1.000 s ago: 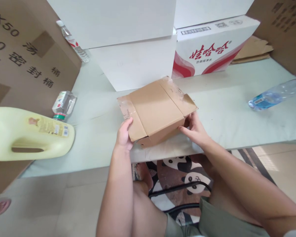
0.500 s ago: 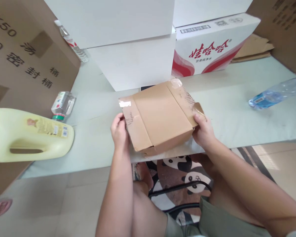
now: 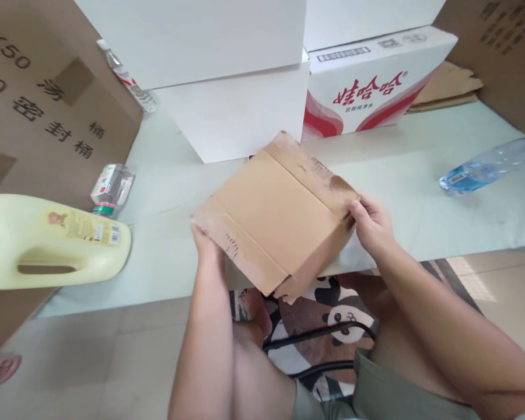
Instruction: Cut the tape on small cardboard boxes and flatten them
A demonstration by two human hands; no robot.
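A brown cardboard box [image 3: 273,207] with creased, scuffed flaps is held over the front edge of the table, turned at an angle. My left hand [image 3: 209,246] grips its left corner; most of the fingers are hidden behind the cardboard. At the right corner, my right hand [image 3: 371,221] pinches the edge, thumb on top and the other fingers beneath or behind. A ragged flap [image 3: 291,289] hangs down at the near corner.
White cartons [image 3: 240,111] and a red-and-white carton [image 3: 367,87] stand behind. On the left are a yellow jug [image 3: 91,251], a small clear bottle [image 3: 111,186] and a large carton [image 3: 35,116]. A water bottle [image 3: 476,172] lies right on the table [image 3: 420,204].
The box has turned, its left side coming down toward me and its far corner shifting left. Both hands keep hold; the brown tape piece by my right hand no longer shows.
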